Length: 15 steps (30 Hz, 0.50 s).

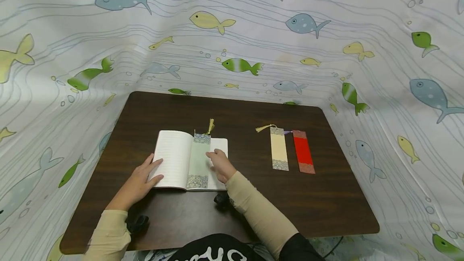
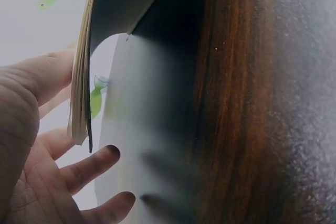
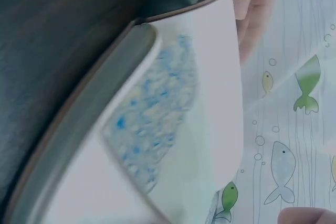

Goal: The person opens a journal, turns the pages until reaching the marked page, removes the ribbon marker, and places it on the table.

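Note:
An open notebook (image 1: 172, 160) with lined white pages lies on the table. My left hand (image 1: 139, 178) grips its left edge; in the left wrist view, some fingertips (image 2: 102, 163) reach past the page block (image 2: 81, 93) to the dark cover side. A pale green bookmark (image 1: 199, 156) with patterned ends and a yellow tassel (image 1: 211, 126) lies along the fold, over the right page. My right hand (image 1: 221, 166) is over that page, index finger extended to the bookmark's right edge. The right wrist view shows the bookmark's blue-patterned end (image 3: 152, 114) and one fingertip (image 3: 304, 216).
On the right side of the dark wooden table (image 1: 253, 212) lie a cream bookmark (image 1: 279, 148) with a yellow tassel and a red bookmark (image 1: 303, 151) with a purple one. A fish-print curtain (image 1: 253, 43) surrounds the table.

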### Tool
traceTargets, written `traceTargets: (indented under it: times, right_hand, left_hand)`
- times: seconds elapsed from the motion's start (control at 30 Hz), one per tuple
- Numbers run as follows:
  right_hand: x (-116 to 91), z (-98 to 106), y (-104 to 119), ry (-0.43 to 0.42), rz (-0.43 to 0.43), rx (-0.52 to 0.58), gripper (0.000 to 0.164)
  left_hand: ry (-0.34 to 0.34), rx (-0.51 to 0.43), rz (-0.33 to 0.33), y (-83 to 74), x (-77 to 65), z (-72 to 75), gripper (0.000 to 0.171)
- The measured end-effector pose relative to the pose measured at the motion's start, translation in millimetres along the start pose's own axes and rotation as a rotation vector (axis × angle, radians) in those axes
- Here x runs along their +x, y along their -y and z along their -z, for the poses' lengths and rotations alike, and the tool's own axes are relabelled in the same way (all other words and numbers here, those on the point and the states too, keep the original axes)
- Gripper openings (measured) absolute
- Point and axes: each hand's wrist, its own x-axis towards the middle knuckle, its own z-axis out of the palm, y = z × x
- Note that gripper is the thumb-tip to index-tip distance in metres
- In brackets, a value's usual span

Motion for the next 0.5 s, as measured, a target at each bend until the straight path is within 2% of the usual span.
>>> traceTargets:
  times: [0.17,0.37,0.5]
  right_hand:
    - [8.8,-1.7,2.4,0.038,-0.057,0.115,0.063]
    - [13.4,-3.3,2.1,0.06,-0.109,0.208,0.066]
    - [16.3,-7.2,1.1,0.108,-0.11,0.236,0.056]
  left_hand:
    - [-0.008,0.005,0.006,-1.7,-2.2,-1.9,0.061]
    - [-0.009,0.018,0.0,-4.9,-2.4,-1.5,0.061]
    - [-0.002,0.023,0.013,-4.8,-2.3,-1.5,0.061]
